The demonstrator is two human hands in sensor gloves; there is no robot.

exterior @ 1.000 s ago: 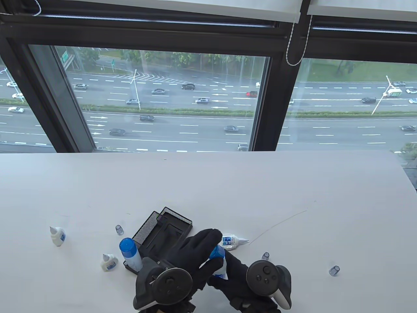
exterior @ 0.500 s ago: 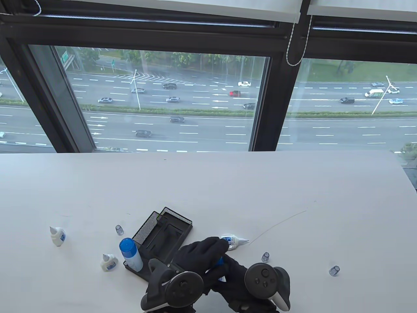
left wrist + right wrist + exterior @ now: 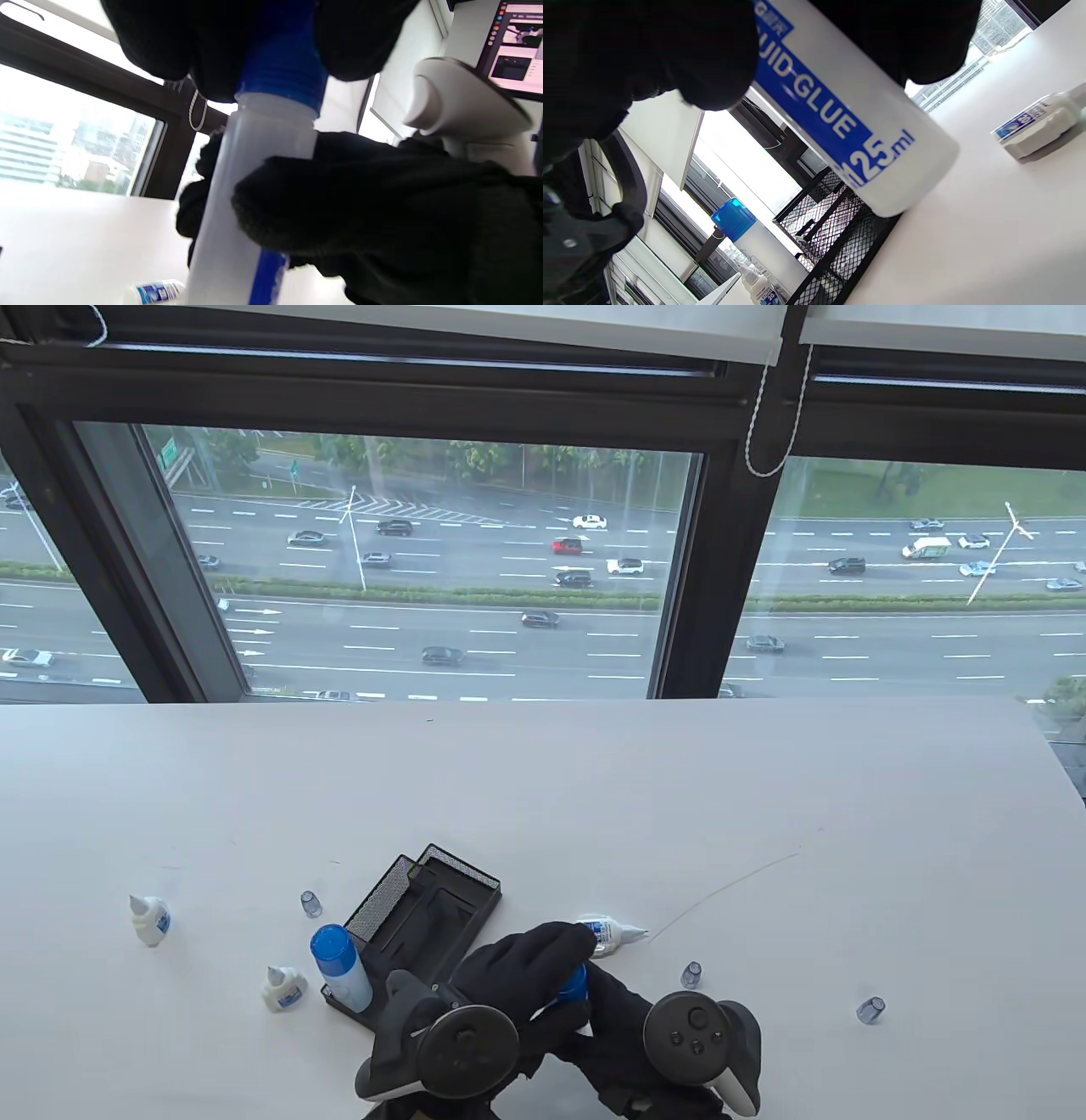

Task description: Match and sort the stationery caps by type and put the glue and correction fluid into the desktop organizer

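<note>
The black mesh desktop organizer point(image 3: 428, 912) holds one blue-capped glue bottle point(image 3: 341, 965) near the table's front edge. The right hand point(image 3: 607, 1018) grips a second translucent liquid-glue bottle point(image 3: 848, 114), and the left hand point(image 3: 509, 976) grips its blue cap point(image 3: 282, 70).

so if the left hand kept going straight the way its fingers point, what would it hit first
Probably the small white correction fluid bottle lying just beyond the left hand's fingertips; depth is unclear, so it might pass above it.
</note>
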